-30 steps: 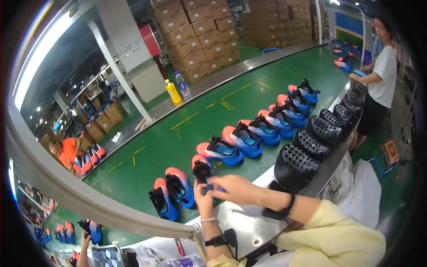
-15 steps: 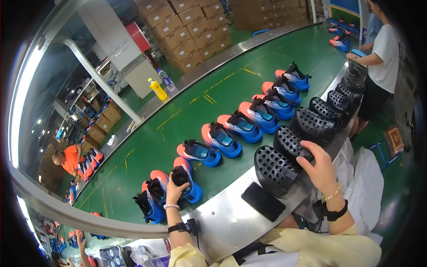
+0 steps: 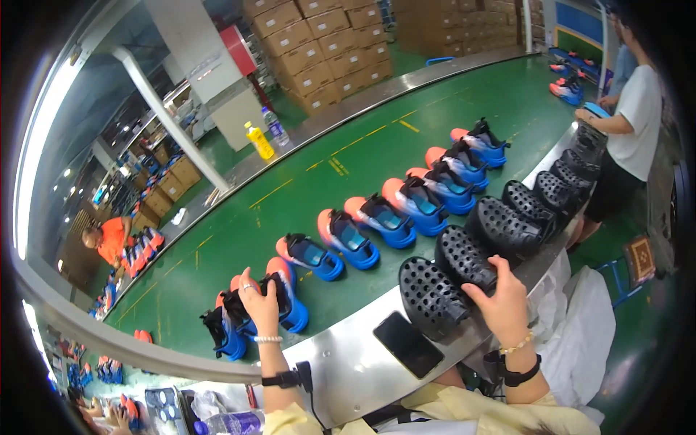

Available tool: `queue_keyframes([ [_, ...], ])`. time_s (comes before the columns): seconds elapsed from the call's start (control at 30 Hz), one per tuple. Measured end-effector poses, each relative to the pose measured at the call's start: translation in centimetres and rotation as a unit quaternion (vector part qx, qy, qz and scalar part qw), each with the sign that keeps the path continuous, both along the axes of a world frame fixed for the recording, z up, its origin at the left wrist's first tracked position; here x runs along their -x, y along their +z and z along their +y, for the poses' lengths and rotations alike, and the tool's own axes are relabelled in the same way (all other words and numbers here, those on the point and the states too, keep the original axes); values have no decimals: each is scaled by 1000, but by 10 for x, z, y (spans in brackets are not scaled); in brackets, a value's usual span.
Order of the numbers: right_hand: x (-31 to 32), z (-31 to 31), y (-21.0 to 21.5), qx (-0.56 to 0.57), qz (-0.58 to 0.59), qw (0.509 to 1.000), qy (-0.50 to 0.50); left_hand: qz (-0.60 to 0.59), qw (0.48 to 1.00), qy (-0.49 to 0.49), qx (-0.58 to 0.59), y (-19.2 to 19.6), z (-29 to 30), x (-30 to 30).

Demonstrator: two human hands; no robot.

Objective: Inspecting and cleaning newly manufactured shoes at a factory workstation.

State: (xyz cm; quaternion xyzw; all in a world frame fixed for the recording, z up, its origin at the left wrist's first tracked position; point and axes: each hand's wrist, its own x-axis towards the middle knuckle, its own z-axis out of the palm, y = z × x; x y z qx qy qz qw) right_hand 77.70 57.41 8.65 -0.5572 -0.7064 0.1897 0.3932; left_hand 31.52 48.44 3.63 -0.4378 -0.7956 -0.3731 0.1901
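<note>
Left hand [image 3: 259, 308], half past seven: fingers parted, loosened from blue-and-coral shoe [image 3: 291, 304] at seven, so apparently freed. Right hand [image 3: 507, 303], four o'clock, well apart from left: curved beside black clog [image 3: 462, 255], contact unclear. Black phone [image 3: 408, 344], five o'clock.

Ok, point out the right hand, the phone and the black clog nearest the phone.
Right hand [image 3: 504, 307], head view: back of the hand.
Phone [image 3: 408, 345], head view: middle of the screen.
Black clog [image 3: 431, 296], head view: its perforated upper.
</note>
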Motion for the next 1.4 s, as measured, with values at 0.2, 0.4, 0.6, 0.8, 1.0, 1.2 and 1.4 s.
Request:
queue_keyframes([
  [0.2,7,-2,0,-13,-7,1000,-16,0,982,-78,175,-22,50,-58],
  [0.4,2,-10,12,-73,12,997,-31,-79,968,-158,176,-30,30,-53],
  [0.6,40,-32,85,-61,189,973,118,-180,970,-164,15,-57,-21,-85],
  [0.8,198,-45,64,-10,-119,946,302,-276,945,-162,-64,-77,-35,-82],
  [1.0,313,-16,25,14,-269,909,316,-302,939,-149,-75,-74,-43,-76],
  [1.2,358,-19,-22,-119,-278,903,307,-290,946,-115,-86,-76,-48,-74],
  [1.4,377,-21,-41,-185,-397,845,306,-283,947,-111,-102,-80,-48,-71],
])
